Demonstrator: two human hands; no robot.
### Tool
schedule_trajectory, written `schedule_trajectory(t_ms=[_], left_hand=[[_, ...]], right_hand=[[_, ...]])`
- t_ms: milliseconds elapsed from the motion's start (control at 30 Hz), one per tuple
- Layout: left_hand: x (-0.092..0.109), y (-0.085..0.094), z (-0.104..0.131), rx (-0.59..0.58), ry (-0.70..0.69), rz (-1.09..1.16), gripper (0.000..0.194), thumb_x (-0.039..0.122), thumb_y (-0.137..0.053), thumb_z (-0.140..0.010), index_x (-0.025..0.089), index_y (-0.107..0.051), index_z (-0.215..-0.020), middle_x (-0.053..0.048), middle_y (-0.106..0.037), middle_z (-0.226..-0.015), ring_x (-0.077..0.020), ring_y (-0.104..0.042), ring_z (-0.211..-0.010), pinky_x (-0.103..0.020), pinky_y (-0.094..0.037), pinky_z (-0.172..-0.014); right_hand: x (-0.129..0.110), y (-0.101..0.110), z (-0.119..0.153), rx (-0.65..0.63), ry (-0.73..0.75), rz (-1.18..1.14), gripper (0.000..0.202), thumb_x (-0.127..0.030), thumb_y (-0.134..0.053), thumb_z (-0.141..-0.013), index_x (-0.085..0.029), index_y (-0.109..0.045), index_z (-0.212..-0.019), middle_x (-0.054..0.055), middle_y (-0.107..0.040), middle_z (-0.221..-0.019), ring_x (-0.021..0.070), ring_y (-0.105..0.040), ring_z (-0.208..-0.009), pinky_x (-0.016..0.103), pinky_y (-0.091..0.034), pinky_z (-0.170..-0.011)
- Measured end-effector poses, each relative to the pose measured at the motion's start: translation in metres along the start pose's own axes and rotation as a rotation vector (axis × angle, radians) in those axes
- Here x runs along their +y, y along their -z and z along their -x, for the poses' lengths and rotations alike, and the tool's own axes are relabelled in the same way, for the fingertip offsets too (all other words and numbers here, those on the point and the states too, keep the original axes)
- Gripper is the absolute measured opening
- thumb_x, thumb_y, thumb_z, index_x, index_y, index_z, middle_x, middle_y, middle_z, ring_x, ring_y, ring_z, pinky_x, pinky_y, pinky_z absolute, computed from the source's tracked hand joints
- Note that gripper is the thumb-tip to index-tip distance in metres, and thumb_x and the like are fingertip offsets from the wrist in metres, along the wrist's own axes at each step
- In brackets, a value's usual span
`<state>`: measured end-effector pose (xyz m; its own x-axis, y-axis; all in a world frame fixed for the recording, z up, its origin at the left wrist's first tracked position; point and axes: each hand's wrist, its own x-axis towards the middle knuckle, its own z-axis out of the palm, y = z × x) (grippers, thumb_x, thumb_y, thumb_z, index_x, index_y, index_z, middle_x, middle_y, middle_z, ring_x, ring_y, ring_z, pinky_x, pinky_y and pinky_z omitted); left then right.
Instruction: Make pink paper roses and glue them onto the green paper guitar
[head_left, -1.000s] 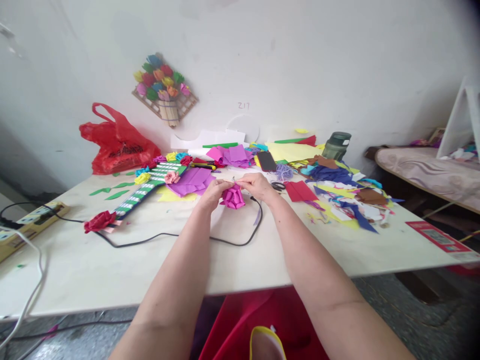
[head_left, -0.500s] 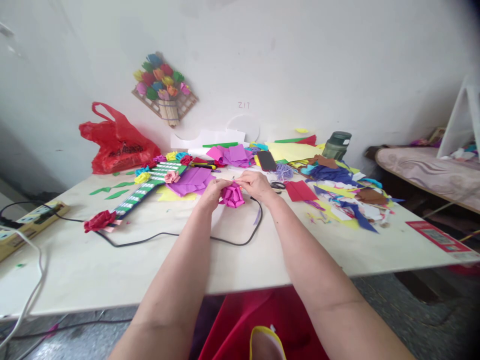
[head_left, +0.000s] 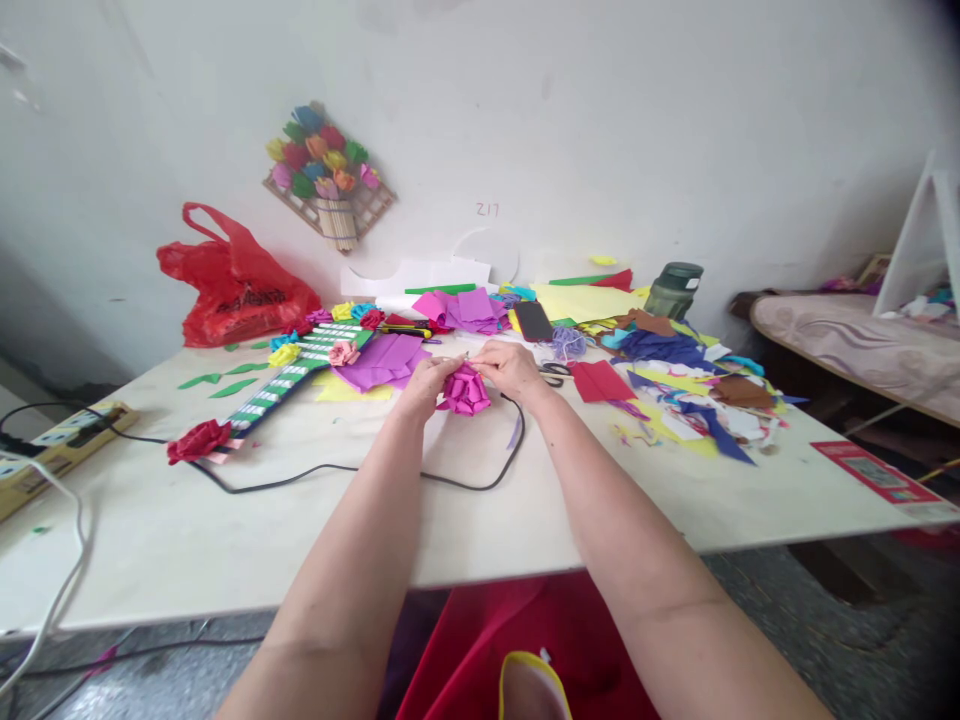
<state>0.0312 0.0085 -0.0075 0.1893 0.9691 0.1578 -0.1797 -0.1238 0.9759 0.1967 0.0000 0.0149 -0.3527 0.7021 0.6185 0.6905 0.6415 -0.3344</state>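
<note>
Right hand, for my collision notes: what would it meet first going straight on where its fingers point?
The magenta flower at its fingertips, then probably the left hand; depth is unclear.

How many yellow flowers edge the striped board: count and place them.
2: near yellow flower at the left edge of the board, far yellow flower at its back end. Others may be hidden.

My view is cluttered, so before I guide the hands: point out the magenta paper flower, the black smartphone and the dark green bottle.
Magenta paper flower [head_left: 466, 391]: head view, middle of its petals.
Black smartphone [head_left: 533, 322]: head view, centre of its screen.
Dark green bottle [head_left: 671, 298]: head view, its body.
</note>
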Motion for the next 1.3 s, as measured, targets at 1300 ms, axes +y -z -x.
schedule_trajectory(t_ms=[1300], left_hand=[[0.013,-0.004,0.005,0.028,0.131,0.011,0.022,0.032,-0.068,-0.063,0.014,-0.057,-0.056,0.0,-0.05,-0.047,-0.0081,-0.041,-0.041,-0.023,-0.03,-0.043]], right_hand=[[0.0,0.012,0.002,-0.142,-0.137,-0.008,0.026,-0.021,-0.058,-0.08,-0.029,-0.073,-0.1,0.003,-0.074,-0.094,0.0176,-0.065,-0.081,0.025,-0.043,-0.066]])
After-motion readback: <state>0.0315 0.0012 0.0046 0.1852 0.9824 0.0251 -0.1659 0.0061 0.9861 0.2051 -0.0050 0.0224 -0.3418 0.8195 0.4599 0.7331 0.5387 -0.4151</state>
